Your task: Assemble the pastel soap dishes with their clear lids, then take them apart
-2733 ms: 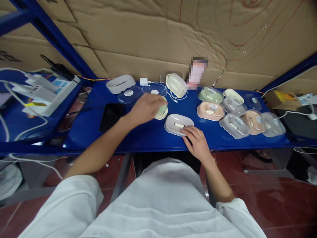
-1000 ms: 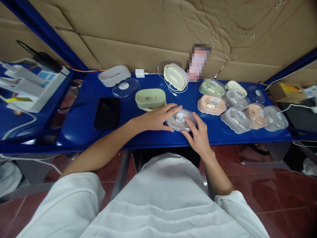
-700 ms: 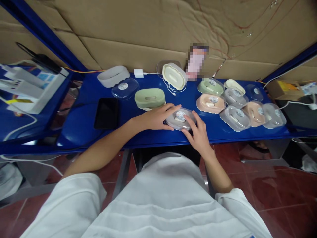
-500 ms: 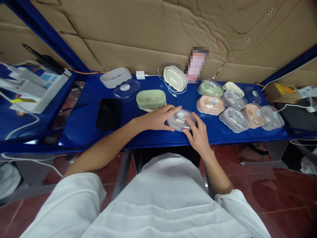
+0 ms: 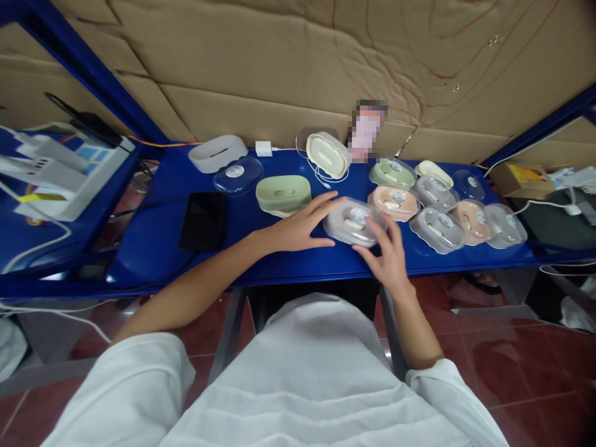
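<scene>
ok, right hand (image 5: 387, 251) grips grey box (image 5: 342, 231). left hand (image 5: 302, 228) is open, fingers spread, just beside it.

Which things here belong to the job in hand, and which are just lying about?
Job, it seems:
grey lidded box between left hand and right hand
open green box
loose clear lid at left
lidded boxes at right

Lying about, likely:
black phone
white charger
cardboard box, far right

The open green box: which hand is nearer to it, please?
Left. The left hand is just in front of the open green box; the right hand is farther off, to its right.
</scene>
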The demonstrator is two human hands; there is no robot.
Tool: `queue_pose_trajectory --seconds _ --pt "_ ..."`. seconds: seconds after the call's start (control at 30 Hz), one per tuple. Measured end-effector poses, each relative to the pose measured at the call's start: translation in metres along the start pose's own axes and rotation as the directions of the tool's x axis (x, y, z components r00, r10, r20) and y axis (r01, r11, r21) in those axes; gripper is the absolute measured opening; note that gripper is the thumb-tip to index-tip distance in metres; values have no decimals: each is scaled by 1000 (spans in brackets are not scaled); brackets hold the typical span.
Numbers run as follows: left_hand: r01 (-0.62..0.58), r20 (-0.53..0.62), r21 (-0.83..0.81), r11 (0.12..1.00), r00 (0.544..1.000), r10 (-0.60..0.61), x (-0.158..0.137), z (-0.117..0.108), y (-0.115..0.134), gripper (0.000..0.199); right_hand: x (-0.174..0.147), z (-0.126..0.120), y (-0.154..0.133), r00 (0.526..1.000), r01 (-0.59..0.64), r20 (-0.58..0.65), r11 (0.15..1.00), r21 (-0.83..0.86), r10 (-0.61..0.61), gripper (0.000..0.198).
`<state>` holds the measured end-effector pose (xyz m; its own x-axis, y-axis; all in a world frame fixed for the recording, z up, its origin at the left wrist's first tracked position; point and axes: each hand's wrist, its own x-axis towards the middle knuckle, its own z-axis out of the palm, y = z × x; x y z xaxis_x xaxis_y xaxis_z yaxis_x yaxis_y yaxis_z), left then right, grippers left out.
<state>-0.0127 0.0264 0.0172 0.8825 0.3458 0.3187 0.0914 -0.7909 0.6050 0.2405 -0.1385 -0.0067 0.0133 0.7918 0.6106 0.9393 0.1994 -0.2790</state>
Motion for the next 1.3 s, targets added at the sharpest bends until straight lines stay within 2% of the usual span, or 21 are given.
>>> queue_pose_trajectory --seconds 0.07,0.13,0.23,0.3,0.4,0.5,0.57,0.63,0.7,0.8,0.9,1.0,1.07,1.17,1.23,1.3 --pt "-36 -99 66 997 994 42 2 -10 6 81 9 -15 22 993 -50 -111 997 -52 44 65" --pt "-13 -202 170 985 978 48 3 -26 5 64 17 -31 52 977 -130 -183 985 -117 107 69" --pt "192 -349 323 927 935 -72 -1 -59 -14 49 26 -45 102 944 -269 -243 945 -186 222 78" --pt "367 -444 356 860 876 -190 -9 -83 -35 46 28 -47 128 925 -340 -250 919 -201 287 86" --pt "530 -508 330 781 797 -326 -27 -110 -68 51 31 -43 140 906 -388 -263 898 -206 331 94" --pt "572 -527 336 748 773 -354 -41 -120 -90 52 35 -35 115 891 -399 -312 896 -195 329 89" --pt "580 -520 351 735 773 -362 -46 -120 -97 53 40 -27 82 917 -326 -294 932 -156 271 74" --pt "600 -508 372 708 770 -386 -48 -118 -100 52 49 -15 43 977 -151 -167 983 -108 132 59" --pt "622 -490 390 679 764 -419 -46 -115 -99 46 62 3 5 998 56 42 995 -80 -53 53" --pt "620 -455 411 668 775 -439 -40 -109 -94 38 89 36 -43 938 256 249 966 -28 -241 46" --pt "566 -404 416 711 816 -413 -34 -103 -87 35 113 66 -70 864 321 400 947 34 -307 51" --pt "469 -276 329 820 878 -391 -30 -98 -81 39 119 76 -75 840 275 469 959 66 -273 48" --pt "403 -150 262 877 914 -376 -28 -93 -76 43 109 69 -68 858 232 457 971 64 -235 41" --pt "319 44 111 941 945 -325 -24 -80 -66 52 83 49 -49 908 157 386 987 43 -162 34" --pt "256 147 -31 966 957 -249 -20 -66 -56 69 66 38 -37 931 113 343 992 56 -126 34" --pt "195 169 -54 979 968 -184 -16 -51 -47 90 53 32 -28 943 91 310 991 100 -118 36"
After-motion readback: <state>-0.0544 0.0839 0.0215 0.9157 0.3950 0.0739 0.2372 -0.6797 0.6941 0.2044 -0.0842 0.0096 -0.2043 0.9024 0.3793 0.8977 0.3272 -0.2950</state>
